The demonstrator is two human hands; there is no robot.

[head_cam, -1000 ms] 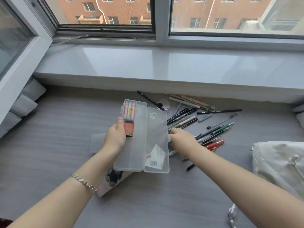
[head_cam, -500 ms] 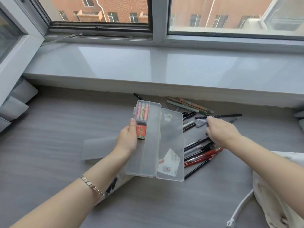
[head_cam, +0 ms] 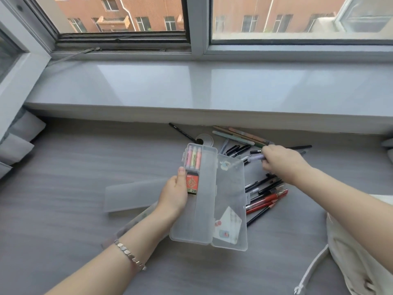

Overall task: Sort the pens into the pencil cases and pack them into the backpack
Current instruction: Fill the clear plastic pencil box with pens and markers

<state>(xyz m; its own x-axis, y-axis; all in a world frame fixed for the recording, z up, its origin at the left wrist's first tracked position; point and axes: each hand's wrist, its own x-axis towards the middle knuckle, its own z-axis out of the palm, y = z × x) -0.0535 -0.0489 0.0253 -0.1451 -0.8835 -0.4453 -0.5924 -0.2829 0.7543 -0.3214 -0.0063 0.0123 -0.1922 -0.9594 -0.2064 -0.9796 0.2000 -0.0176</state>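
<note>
My left hand (head_cam: 173,193) holds an open clear plastic pencil case (head_cam: 204,209) above the grey surface. Its left compartment holds three pastel highlighters (head_cam: 193,158) and a red 2B lead box (head_cam: 192,183). Stickers show on its lid at the right. My right hand (head_cam: 282,161) is over the pile of pens (head_cam: 265,192) and pinches a short pale purple pen (head_cam: 255,157) by its end. A second frosted pencil case (head_cam: 131,194) lies flat to the left. The cream backpack (head_cam: 361,248) sits at the right edge.
A wide grey window sill (head_cam: 191,92) runs along the back, with the window above. More pens and pencils (head_cam: 240,136) lie against the sill's base. A round cable hole (head_cam: 204,139) is in the surface. Grey cushions (head_cam: 19,141) sit at the far left.
My right hand moved from beside the case up and right across the pen pile and closed on the purple pen. The case in my left hand stayed open.
</note>
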